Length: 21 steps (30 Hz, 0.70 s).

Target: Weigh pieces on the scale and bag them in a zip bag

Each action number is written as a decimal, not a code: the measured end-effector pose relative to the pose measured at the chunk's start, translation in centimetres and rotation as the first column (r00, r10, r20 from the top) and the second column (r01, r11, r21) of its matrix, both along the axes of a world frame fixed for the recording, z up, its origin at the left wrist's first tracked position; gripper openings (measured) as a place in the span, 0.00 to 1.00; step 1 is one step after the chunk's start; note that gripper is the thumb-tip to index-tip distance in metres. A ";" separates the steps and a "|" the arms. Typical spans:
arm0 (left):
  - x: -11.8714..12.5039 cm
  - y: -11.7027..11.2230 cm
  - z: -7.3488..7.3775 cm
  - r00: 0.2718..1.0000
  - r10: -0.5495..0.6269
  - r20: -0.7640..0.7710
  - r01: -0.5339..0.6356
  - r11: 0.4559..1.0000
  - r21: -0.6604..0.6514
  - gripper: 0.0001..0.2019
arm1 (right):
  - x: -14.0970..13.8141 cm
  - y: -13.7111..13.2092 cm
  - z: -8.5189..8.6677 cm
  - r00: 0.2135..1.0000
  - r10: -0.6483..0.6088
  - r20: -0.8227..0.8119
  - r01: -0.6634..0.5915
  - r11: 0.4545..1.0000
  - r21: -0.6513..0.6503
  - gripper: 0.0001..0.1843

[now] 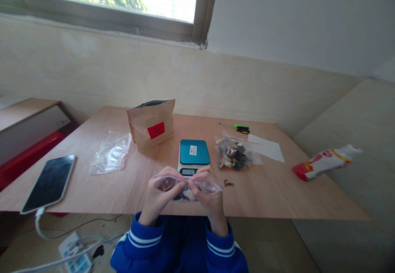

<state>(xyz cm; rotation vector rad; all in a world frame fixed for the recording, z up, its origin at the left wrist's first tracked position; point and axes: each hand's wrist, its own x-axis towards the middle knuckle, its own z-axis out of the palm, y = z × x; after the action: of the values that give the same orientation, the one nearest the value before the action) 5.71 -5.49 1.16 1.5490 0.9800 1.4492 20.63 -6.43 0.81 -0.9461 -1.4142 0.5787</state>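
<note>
Both hands pinch the top of a clear zip bag (210, 185) with a red seal line, close to the table's front edge. My left hand (163, 192) grips the left part of its mouth, and my right hand (208, 197) grips the right part, thumbs almost meeting in the middle. Dark and pale pieces show low in the bag, partly hidden by my fingers. Just beyond the hands sits a digital kitchen scale (194, 151) with a blue-green plate and a white label; its display is partly covered by my fingers.
A brown paper pouch (148, 127) with a red label stands behind left. Flat clear bags (111, 155) and a tablet (51, 182) on a cable lie left. Rightward are filled zip bags (236, 155), screwdrivers (242, 129), white paper (268, 147), a small brown scrap (228, 182) and a bottle (325, 164).
</note>
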 end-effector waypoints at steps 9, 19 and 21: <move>0.1 -0.1 -0.4 0.998 0.057 -0.035 -0.055 0.996 0.073 0.05 | -0.5 -0.2 0.4 0.996 0.051 -0.074 -0.055 0.997 -0.060 0.04; -0.8 -0.4 -0.2 0.999 0.019 -0.027 -0.021 0.999 -0.045 0.07 | 0.4 -0.3 0.1 0.998 0.056 -0.039 -0.059 0.996 -0.069 0.08; -1.2 -0.3 -0.1 0.999 0.001 -0.034 -0.003 0.999 -0.054 0.09 | 0.7 -0.3 0.0 0.999 0.033 -0.010 -0.034 0.996 -0.077 0.10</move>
<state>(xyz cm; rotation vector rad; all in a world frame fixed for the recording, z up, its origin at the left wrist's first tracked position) 4.47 -5.84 1.11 1.5386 1.0327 1.3905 21.37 -6.71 0.79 -0.9816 -1.4108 0.6662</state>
